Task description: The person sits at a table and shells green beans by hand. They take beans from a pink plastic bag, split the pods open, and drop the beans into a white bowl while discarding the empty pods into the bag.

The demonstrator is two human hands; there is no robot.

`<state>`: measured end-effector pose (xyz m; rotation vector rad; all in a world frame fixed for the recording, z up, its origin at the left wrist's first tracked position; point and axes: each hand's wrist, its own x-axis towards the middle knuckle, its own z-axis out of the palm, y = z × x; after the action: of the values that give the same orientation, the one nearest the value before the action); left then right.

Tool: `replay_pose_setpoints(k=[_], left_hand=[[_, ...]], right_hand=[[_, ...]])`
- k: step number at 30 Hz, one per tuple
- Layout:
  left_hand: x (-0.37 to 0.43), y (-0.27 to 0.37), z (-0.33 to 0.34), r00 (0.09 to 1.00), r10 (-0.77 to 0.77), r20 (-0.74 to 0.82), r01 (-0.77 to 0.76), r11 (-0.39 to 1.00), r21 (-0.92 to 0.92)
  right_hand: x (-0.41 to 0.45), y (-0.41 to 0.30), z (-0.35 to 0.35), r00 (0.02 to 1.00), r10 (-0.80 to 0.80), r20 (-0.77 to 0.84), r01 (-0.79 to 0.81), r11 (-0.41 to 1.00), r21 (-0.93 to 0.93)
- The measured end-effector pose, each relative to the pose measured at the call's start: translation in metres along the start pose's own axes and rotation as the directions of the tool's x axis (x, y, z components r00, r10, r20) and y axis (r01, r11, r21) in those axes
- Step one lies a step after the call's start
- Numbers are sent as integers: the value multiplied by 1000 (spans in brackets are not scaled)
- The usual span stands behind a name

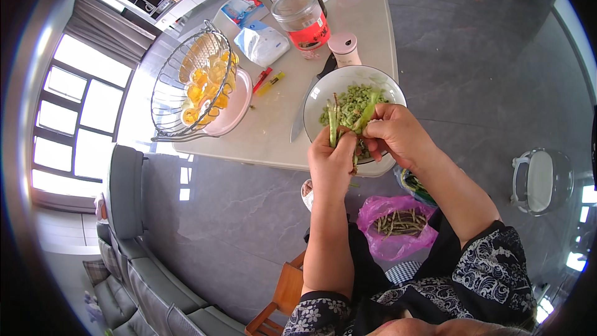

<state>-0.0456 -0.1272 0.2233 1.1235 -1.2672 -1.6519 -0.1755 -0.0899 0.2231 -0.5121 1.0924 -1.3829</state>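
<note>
A white bowl (322, 88) with a dark rim stands at the table's near right corner and holds shelled green beans (352, 105). Over its near edge, my left hand (331, 154) is closed around several bean pods (333, 126), which stick up past the thumb. My right hand (394, 135) pinches an opened green pod (368, 109) between thumb and fingers, close beside the left hand. Both hands partly hide the bowl's near side. A knife (305, 102) with a black handle lies left of the bowl, and a pink lidded cup (343, 49) stands behind it.
On the table (280, 149) are a wire basket (161, 98) of wrapped yellow items, a pink basin (242, 102), two pens, tissue packs (262, 43) and a clear plastic jar (305, 23). Below the table, a pink plastic bag (373, 247) holds pods. A wooden chair (288, 287) stands nearby.
</note>
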Motion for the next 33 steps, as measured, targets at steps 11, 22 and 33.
replay_pose_setpoints(k=[11, 22, 33], left_hand=[[4, 7, -12, 990, -85, 109, 105, 975, -197], [5, 2, -12, 990, 0, 143, -2, 1000, 18], [4, 8, -13, 990, 1, 142, -7, 999, 42]], right_hand=[[1, -7, -4, 988, 74, 138, -94, 985, 142], [0, -5, 1, 1000, 2, 18, -1, 999, -48], [2, -4, -3, 993, -114, -39, 107, 982, -158]])
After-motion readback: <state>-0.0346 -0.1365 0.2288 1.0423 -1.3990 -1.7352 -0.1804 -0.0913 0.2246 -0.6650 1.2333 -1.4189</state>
